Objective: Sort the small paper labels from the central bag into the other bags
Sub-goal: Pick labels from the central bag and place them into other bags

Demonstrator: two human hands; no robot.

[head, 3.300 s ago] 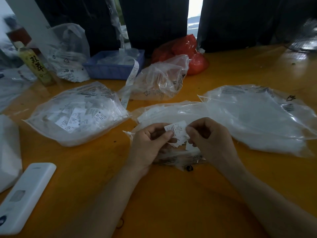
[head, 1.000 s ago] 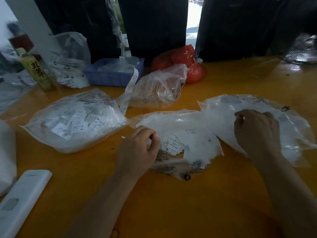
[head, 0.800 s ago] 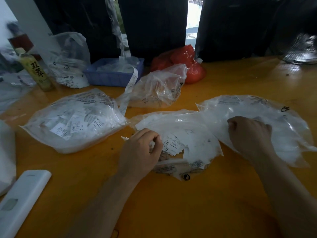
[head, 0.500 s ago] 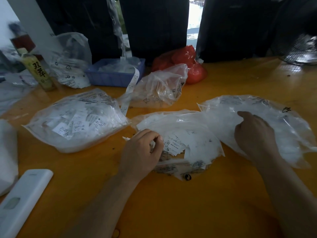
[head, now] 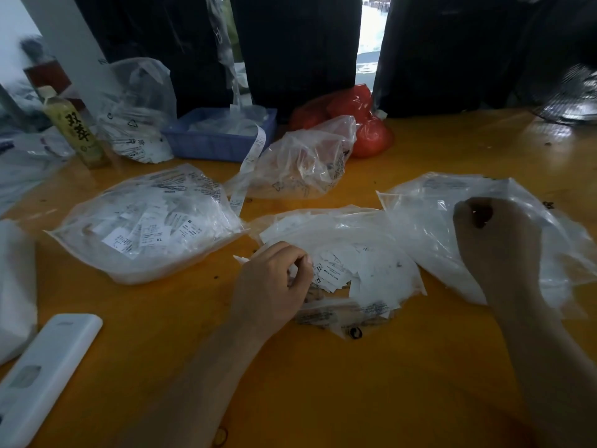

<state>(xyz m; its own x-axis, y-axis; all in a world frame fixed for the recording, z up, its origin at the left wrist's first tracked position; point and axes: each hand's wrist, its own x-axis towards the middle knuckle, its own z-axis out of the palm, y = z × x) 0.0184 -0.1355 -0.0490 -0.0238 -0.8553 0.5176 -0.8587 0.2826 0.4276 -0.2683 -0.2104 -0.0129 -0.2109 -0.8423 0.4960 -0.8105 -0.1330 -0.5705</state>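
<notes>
Labels (head: 336,273) lie in a loose heap at the mouth of the central bag (head: 339,231), mid-table, print up; "XS" and "MADE IN CHINA" legible on the top one, its long axis running near-left to far-right. Bag mouth faces the near edge.

Left hand (head: 274,286): fingers curled, tips pinching at white labels on the heap's left edge; how many it holds cannot be told.

Right hand (head: 494,250): over the right bag (head: 426,215), fingers curled in, blurred; whether it holds a label or the film cannot be told.

Left bag (head: 145,227): full of labels, "XL" and "M" visible.

Beyond: crumpled clear bag (head: 303,163), blue tray (head: 219,140), red bag (head: 365,124), bottle (head: 76,130). White remote (head: 42,373) at near left on the orange table (head: 355,383).
</notes>
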